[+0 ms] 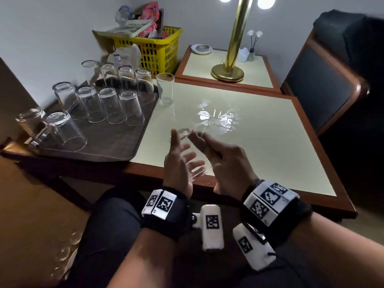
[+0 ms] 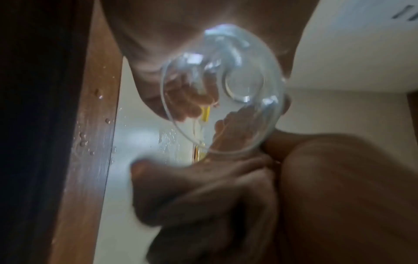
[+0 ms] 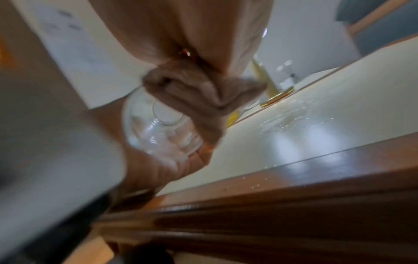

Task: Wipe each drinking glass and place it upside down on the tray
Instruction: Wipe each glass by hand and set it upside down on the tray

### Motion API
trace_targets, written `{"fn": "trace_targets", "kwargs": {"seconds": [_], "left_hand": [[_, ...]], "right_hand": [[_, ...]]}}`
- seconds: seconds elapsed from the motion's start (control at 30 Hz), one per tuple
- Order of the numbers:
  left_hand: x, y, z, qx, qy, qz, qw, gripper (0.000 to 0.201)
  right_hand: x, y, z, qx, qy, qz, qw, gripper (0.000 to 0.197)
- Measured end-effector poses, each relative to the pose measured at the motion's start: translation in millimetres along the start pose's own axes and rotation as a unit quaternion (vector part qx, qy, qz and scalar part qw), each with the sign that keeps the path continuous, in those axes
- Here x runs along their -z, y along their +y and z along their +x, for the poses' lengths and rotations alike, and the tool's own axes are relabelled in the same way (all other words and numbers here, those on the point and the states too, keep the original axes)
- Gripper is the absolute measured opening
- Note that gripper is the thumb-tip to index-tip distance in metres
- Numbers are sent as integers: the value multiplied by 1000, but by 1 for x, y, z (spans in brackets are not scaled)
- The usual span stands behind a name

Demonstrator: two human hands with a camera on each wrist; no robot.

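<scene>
One glass (image 1: 188, 146) you're seemingly wiping, left hand (image 1: 178, 169) and right hand (image 1: 228, 163) both gripping it; inverting onto the tray (image 1: 116, 142) is coming next.

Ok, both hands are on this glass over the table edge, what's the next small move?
If the wiping is done, probably turn the glass mouth-down and carry it left to the bare near part of the tray. It lies tilted on its side between the left hand and right hand, and the other glasses there stand upside down.
</scene>
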State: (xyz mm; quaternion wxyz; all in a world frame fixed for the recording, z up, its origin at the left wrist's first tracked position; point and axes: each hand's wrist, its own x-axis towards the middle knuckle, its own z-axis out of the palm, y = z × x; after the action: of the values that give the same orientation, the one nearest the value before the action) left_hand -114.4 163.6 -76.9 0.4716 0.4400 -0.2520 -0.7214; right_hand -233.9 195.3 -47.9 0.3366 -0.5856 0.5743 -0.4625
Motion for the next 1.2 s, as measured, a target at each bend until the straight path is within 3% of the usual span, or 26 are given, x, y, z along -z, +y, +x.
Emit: {"fn": "trace_targets", "kwargs": {"seconds": [0.07,0.13,0.2,0.27,0.3,0.37,0.43,0.5,0.57,0.6,0.67,0.73,0.8,0.87,0.93,0.97,1.03,1.1,1.2], "left_hand": [[5,0,0,30,-65,21,997,75],[3,0,-2,-6,-94,50,994,65],[-1,2,0,-50,-45,34,997,69],[-1,4,0,-54,13,-3,998,78],[2,4,0,-42,10,-2,999,76],[5,5,-1,-2,-65,36,997,67],[2,3,-6,-18,-106,82,991,71],[-4,2,-7,-42,-61,79,994,76],[-4,-1,-9,-17,-10,22,1000,88],[-1,-3,-8,4,-14,10,1000,88],[5,-3,-8,26,-84,47,995,72],[7,-5,-8,-20,-137,91,986,64],[3,-3,-7,-72,-89,94,989,62],[1,-2,-10,-69,-24,52,996,75],[6,-1,-8,-28,-50,39,998,78],[7,-1,-9,-5,-88,58,994,82],[8,-2,-10,-28,-119,94,988,100],[4,0,-8,-66,-77,77,992,92],[8,0,-5,-50,-17,22,998,93]], "right_hand": [[3,-1,5,-20,31,17,999,30],[11,0,13,-36,79,19,996,33],[11,2,10,-27,56,38,997,32],[3,3,-3,-8,-2,20,1000,36],[1,1,-8,-4,-9,5,1000,35],[4,2,-2,-10,48,2,999,33],[10,1,9,-22,120,3,993,35],[7,-1,8,-6,94,10,996,32],[-1,-2,-4,21,20,-17,999,35],[-2,-4,-9,32,1,-44,999,39],[3,-3,-6,31,37,-50,998,35],[10,-4,1,5,117,-6,993,33],[7,-7,-4,25,107,13,994,35],[-2,-7,-16,40,33,-35,998,38],[-2,-11,-18,20,25,-36,999,36],[1,-10,-12,8,58,-20,998,33],[8,-10,-2,3,128,1,992,34],[5,-10,-3,25,116,14,993,34],[-10,-4,-22,85,63,-69,992,34]]}}
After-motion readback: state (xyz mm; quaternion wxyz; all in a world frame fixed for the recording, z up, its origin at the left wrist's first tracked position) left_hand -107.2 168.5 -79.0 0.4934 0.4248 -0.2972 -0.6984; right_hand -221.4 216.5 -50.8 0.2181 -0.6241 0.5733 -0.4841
